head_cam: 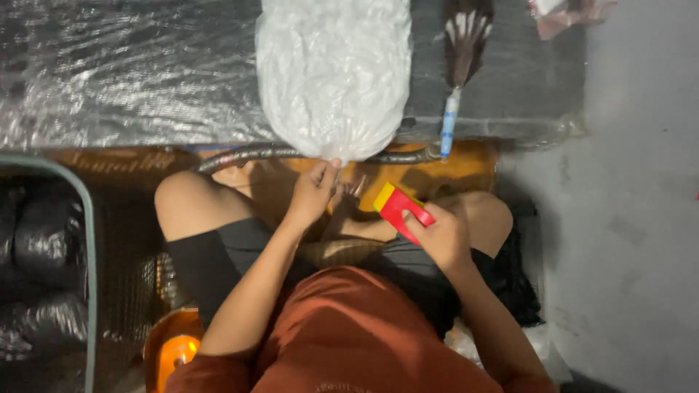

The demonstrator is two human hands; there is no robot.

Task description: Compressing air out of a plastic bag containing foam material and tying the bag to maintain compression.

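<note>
The floor (641,218) was plain grey concrete off to your right, and straight ahead of you there was a low platform wrapped in crinkly clear plastic sheeting (124,73), pretty dim lighting overall. You were sitting cross-legged, bare knees out to both sides, rust-coloured shirt, dark shorts.

Sitting on that plastic-covered surface, right in front of you, was a big white plastic bag (333,73), stuffed full and rounded at the end nearest you. Your left hand (313,193) was up at the bag's bottom edge, fingers pinched together right where the bag ended, so it looked like you had hold of the plastic there, or something small against it. Couldn't make out exactly what was between your fingertips, too blurry.

Your right hand (440,236) was closed around a small flat red piece with a yellow end (399,207), held over your right knee, yellow tip pointing up and left toward the bag. It was near the bag but not touching it.

Just right of the bag lay a feather-type brush with a pale blue handle (453,109), bristles pointing away from you. A dark curved hose or pipe (247,154) ran along under the platform edge. On your left was a bin with black bags (40,247), and by your left hip an orange bowl-like thing (171,349).
</note>
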